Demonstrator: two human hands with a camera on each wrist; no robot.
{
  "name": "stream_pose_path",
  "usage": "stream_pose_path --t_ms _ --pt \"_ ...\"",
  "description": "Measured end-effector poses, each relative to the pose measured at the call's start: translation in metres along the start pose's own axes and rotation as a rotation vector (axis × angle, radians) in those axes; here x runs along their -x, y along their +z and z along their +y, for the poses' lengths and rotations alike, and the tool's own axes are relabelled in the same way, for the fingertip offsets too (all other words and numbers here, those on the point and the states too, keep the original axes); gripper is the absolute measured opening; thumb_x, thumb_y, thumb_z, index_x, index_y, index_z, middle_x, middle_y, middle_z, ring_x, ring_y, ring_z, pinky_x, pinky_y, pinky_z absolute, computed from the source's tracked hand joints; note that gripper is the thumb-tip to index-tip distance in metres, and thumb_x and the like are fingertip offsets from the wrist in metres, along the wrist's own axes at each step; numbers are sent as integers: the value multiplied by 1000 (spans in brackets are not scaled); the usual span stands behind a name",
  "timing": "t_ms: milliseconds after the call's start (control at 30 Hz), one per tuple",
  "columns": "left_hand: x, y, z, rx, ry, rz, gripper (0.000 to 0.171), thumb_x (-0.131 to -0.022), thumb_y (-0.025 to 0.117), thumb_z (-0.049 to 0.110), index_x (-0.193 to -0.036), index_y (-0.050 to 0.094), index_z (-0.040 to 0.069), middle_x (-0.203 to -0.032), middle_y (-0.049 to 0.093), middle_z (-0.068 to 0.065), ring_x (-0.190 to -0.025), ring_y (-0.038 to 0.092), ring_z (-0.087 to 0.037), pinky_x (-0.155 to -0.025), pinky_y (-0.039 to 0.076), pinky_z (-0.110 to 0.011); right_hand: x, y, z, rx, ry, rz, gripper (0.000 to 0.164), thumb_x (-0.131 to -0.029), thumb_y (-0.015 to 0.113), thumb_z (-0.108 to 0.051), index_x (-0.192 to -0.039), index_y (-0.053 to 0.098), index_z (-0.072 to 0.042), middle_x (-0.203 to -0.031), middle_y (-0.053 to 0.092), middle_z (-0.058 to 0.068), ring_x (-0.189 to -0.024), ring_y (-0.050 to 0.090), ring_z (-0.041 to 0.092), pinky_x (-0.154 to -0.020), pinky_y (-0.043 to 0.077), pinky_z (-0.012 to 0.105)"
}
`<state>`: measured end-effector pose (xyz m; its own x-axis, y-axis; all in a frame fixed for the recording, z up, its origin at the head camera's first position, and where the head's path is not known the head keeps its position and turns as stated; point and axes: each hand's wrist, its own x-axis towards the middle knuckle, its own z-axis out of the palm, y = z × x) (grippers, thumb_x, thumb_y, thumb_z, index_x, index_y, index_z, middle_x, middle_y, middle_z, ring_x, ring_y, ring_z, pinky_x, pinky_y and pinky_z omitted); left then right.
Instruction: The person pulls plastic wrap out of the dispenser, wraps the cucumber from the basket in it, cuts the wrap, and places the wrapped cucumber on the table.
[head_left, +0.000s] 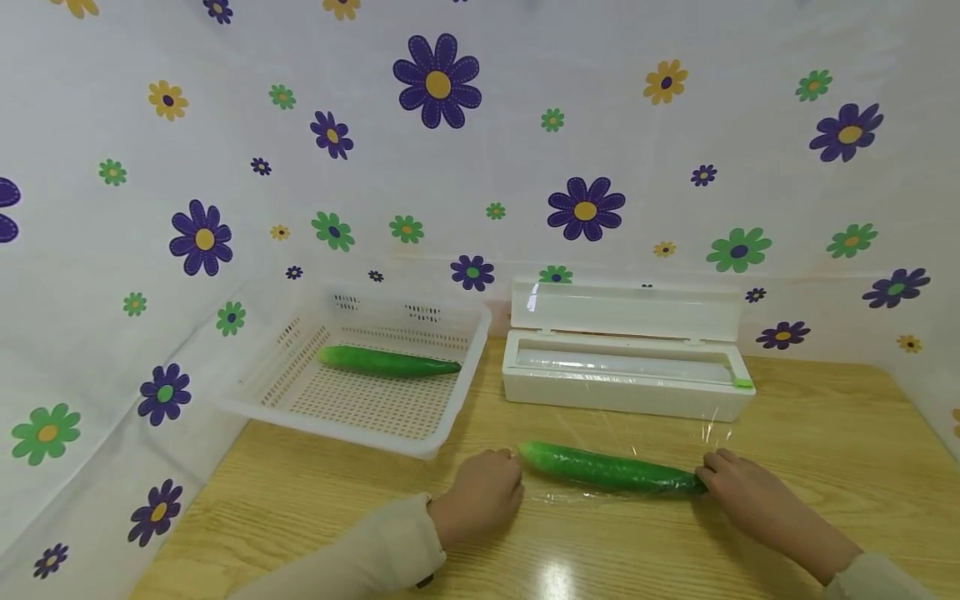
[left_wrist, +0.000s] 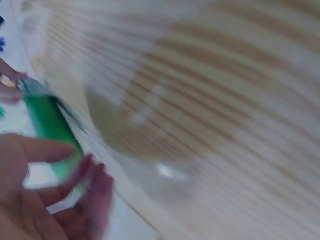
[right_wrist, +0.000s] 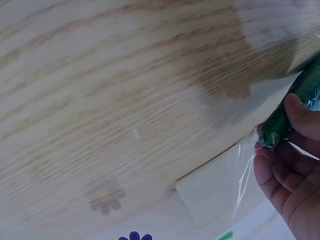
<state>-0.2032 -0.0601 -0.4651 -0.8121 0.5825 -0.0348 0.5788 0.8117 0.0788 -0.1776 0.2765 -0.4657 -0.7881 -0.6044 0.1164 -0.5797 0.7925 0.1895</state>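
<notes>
A green cucumber (head_left: 611, 469) lies lengthwise on the wooden table, with shiny clear cling film over and around it. My left hand (head_left: 483, 492) is at its pale left end; in the blurred left wrist view, the thumb and curled fingers (left_wrist: 95, 180) close around that end of the cucumber (left_wrist: 52, 122). At the dark right end, my right hand (head_left: 757, 500) grips the tip. The right wrist view has the thumb (right_wrist: 300, 112) on one side of the film-covered cucumber (right_wrist: 277, 122) and the curled fingers on the other. Film stretches from the cucumber towards the dispenser box.
Behind the cucumber stands a white cling film box (head_left: 622, 398), its lid (head_left: 622, 312) raised and a film roll (head_left: 622, 365) inside. A white plastic basket (head_left: 352, 429) at the left holds another cucumber (head_left: 386, 362). A flower-patterned cloth (head_left: 495, 142) hangs behind the table.
</notes>
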Motion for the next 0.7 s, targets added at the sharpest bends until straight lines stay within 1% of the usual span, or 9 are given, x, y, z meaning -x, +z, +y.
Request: stream_pose_path --t_ms 67,133,167,200,233,300,433,533,700 --pt "-2 -2 10 17 179 -8 6 -88 60 19 -86 64 16 -83 59 4 -70 53 -6 -56 41 -16 0 0 0 8 -1 -2 17 -69 79 -9 -80 66 -6 -79 59 3 -71 55 16 -61 52 25" --pt "-6 -2 23 -10 342 18 8 -89 61 21 -95 66 18 -90 60 6 -78 53 -3 -63 42 -13 -1 0 1 11 -4 -9 16 -69 78 -8 -80 66 -6 -79 59 3 -72 55 16 -62 52 26" --pt "-8 -2 29 -40 393 46 10 -90 61 22 -97 67 19 -92 60 6 -80 53 -3 -65 42 -12 -1 0 2 8 -2 -10 16 -70 78 -9 -80 66 -6 -79 59 3 -72 56 16 -62 52 26" --pt "-10 -2 34 -63 412 69 10 -90 62 25 -96 66 19 -91 60 7 -80 53 -3 -66 42 -12 -1 0 2 4 0 -13 16 -70 78 -9 -80 66 -6 -80 59 3 -72 56 16 -62 52 26" --pt "-13 -2 40 -80 406 85 11 -90 62 27 -96 66 19 -90 61 7 -80 55 -3 -68 43 -13 -2 0 2 0 1 -14 16 -70 78 -10 -80 66 -6 -80 60 3 -73 56 16 -63 52 27" --pt "-20 -2 49 -82 339 83 15 -90 62 31 -89 67 17 -83 64 7 -73 57 -4 -62 44 -15 -2 -1 2 -8 0 -15 16 -70 78 -10 -80 65 -6 -80 59 3 -73 56 17 -63 52 27" --pt "-32 0 62 -75 204 14 26 -87 65 37 -71 64 17 -63 62 7 -56 54 -5 -46 39 -21 -3 -1 2 -2 -14 -3 17 -70 78 -11 -79 65 -6 -78 58 3 -70 54 15 -61 51 26" --pt "-38 3 67 -121 178 6 21 -84 68 30 -67 64 19 -60 62 7 -53 53 -5 -43 37 -23 -3 -1 2 7 -21 -3 17 -69 78 -9 -79 65 -6 -77 58 2 -69 52 15 -60 50 26" --pt "-42 1 72 -199 166 43 11 -78 69 11 -73 67 19 -68 65 7 -61 57 -7 -48 46 -22 -3 -2 1 10 -21 -17 16 -70 77 -5 -80 65 -6 -78 58 3 -70 53 15 -60 50 26"
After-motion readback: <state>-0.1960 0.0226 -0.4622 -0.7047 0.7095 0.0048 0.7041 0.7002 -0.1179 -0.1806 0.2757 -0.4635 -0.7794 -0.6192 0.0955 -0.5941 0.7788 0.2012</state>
